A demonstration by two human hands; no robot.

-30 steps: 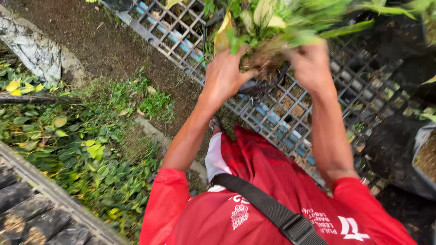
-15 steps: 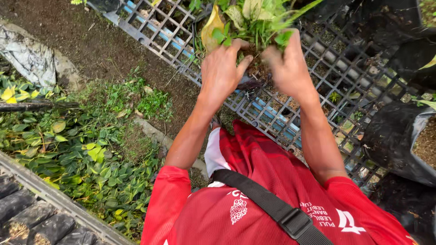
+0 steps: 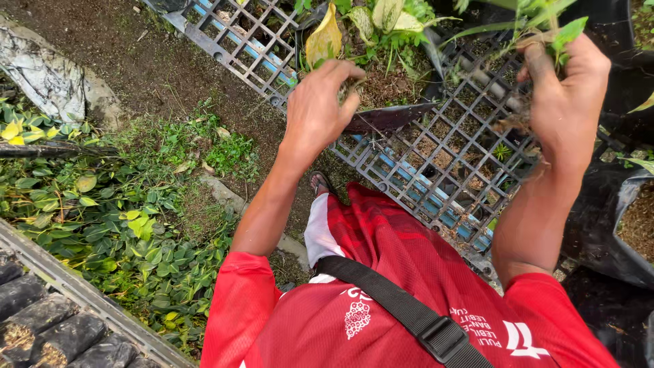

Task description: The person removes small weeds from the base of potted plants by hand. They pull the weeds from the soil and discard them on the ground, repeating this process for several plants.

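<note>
My left hand (image 3: 319, 109) grips a clump of leafy plants (image 3: 381, 27) at its soil and root base; the clump has green and cream leaves and one yellow leaf (image 3: 323, 41). It sits in a torn black grow bag (image 3: 392, 117) on a dark plastic grid tray (image 3: 443, 157). My right hand (image 3: 565, 92) is closed around a small separate plant (image 3: 555, 31) with green leaves, held off to the right above the tray. Roots hang below that hand.
Black grow bags of soil (image 3: 633, 225) stand at the right. Low green ground cover (image 3: 102, 204) spreads on the left, with a row of small black bags (image 3: 41, 327) at bottom left. A grey plastic sheet (image 3: 41, 75) lies top left. My sandalled foot (image 3: 320, 182) is below the tray.
Both hands held one clump together before. Now they are apart: the right hand has moved right with a small plant, and the left stays on the clump.
</note>
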